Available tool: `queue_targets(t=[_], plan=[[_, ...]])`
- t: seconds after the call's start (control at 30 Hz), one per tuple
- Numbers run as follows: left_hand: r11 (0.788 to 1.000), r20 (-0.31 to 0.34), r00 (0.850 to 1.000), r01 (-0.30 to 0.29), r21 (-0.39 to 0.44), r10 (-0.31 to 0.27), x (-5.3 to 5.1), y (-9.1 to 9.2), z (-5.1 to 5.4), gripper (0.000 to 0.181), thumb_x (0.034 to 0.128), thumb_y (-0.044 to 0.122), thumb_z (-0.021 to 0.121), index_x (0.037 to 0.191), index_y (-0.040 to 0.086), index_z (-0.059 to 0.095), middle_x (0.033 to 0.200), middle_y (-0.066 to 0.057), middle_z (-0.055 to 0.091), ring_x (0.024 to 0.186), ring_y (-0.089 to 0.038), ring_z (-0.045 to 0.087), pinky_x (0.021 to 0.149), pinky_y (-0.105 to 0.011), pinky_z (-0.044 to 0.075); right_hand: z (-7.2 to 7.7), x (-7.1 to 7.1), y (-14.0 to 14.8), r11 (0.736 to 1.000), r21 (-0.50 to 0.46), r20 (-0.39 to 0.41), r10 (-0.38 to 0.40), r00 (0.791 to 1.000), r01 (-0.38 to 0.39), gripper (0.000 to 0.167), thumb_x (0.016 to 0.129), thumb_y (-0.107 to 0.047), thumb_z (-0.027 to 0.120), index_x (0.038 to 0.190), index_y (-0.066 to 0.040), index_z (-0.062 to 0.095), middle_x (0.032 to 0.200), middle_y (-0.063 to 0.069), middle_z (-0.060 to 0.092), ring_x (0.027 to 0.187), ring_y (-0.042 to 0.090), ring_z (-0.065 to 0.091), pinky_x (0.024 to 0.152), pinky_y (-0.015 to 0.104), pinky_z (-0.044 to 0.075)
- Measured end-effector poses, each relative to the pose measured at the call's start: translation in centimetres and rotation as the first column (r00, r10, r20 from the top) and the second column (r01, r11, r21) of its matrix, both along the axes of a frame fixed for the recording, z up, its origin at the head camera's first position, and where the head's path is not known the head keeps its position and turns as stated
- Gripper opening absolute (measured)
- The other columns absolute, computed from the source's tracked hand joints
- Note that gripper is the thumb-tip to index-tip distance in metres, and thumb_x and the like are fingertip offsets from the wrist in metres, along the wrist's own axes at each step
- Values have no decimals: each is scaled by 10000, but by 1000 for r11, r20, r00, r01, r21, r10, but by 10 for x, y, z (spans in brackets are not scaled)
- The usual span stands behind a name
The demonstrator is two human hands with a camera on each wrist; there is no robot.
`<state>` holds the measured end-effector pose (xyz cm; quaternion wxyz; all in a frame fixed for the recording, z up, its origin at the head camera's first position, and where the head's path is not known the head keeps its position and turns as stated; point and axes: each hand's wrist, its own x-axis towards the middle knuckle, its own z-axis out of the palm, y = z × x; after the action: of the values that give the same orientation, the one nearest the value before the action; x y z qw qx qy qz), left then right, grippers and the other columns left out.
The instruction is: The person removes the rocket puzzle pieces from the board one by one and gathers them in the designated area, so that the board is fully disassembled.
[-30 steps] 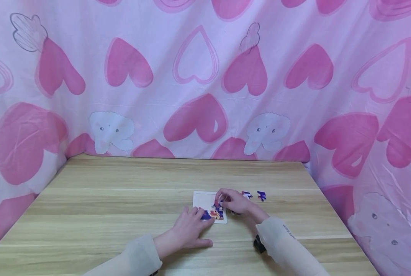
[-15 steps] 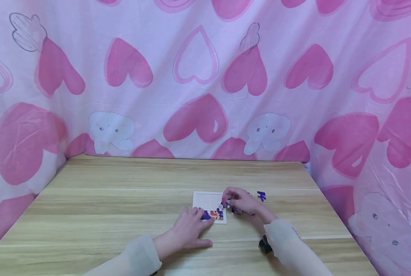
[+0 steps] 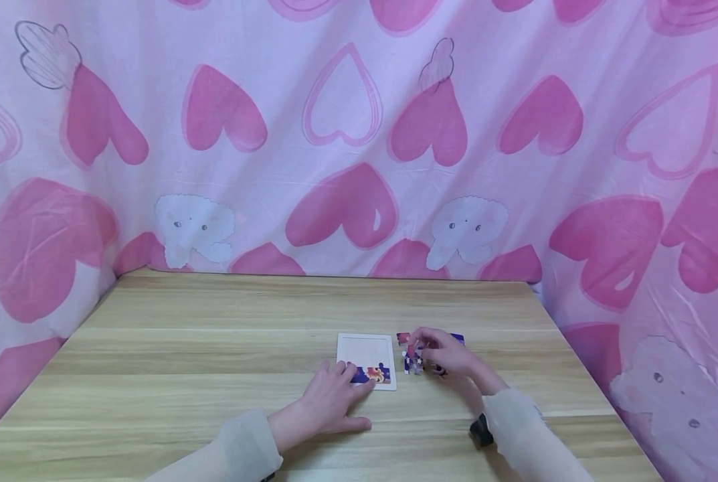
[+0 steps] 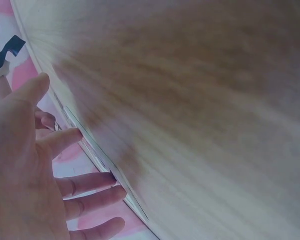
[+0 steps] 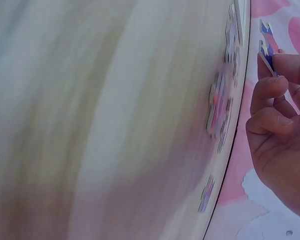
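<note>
A white puzzle tray (image 3: 365, 336) lies on the table, with joined purple and orange puzzle pieces (image 3: 375, 375) along its near side. My left hand (image 3: 330, 400) rests at the tray's near left corner, fingers spread and fairly straight in the left wrist view. To the right of the tray, my right hand (image 3: 441, 349) pinches a puzzle piece (image 5: 267, 47) between thumb and fingers, raised off the table in the right wrist view. Beneath and around that hand lie several loose puzzle pieces (image 5: 218, 106), some of them hidden by it.
One loose piece (image 3: 403, 339) sits just off the tray's far right corner, and another (image 3: 458, 339) shows past the right hand. The wooden table (image 3: 214, 335) is backed by a pink heart-patterned curtain (image 3: 340, 100). A dark wrist strap (image 3: 481, 430) hangs below the right sleeve.
My right hand has moved rightward from over the tray to above the loose pieces, carrying the puzzle piece with it. The left hand and the tray stay where they were.
</note>
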<state>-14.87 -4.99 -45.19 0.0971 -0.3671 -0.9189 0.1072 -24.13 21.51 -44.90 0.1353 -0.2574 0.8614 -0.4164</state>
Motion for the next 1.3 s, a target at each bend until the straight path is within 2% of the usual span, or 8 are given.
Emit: queue_targets(t=[0.3,0.43,0.6,0.7,0.83,1.0,1.3], plan=[[1000,25,1000,3,18,-3,0,0,-1,677,743,736,336,1266,330,478,1085,-78,524,952,-238,497,742,-447,414,9,10,18,999,-40,8,-2,1000,3,232,794,82,493,984,-24,572,899,107,537,791,226,469,663,302,416],[1000,33,999,2,17,-3,0,0,-1,680,742,737,334,1270,331,474,1094,-79,525,961,-241,497,751,-455,414,21,19,20,999,-44,27,-28,999,29,218,794,103,482,977,21,568,869,156,520,780,246,454,648,309,415],[1000,45,999,-4,10,4,0,0,0,681,744,738,328,1277,336,464,1113,-81,522,981,-247,494,766,-463,409,37,29,24,997,-51,54,-54,997,57,203,796,115,466,973,67,553,873,205,528,770,284,474,637,384,444],[1000,50,999,-5,13,5,0,0,1,681,744,737,329,1278,336,464,1113,-82,521,980,-247,493,764,-462,408,29,24,36,996,-61,61,-56,997,59,201,800,100,475,978,59,557,880,184,536,764,279,478,625,401,446],[1000,43,999,2,21,-3,0,-1,0,681,745,736,330,1276,332,467,1107,-85,524,974,-249,496,757,-462,412,10,14,57,995,-45,56,-91,994,93,174,814,41,505,975,20,571,875,121,542,754,228,481,623,359,444],[1000,40,999,6,30,-7,0,-1,0,676,748,729,339,1271,323,475,1101,-88,524,968,-252,497,750,-461,413,5,13,70,990,-38,82,-129,988,133,139,824,9,504,950,44,553,863,115,542,722,210,480,606,331,445],[1000,40,999,0,29,-1,1,-1,1,677,747,732,336,1272,326,474,1107,-90,523,970,-249,494,743,-447,411,-3,10,88,991,2,121,-136,983,137,129,823,-1,502,932,48,551,761,60,497,622,181,452,542,280,419]])
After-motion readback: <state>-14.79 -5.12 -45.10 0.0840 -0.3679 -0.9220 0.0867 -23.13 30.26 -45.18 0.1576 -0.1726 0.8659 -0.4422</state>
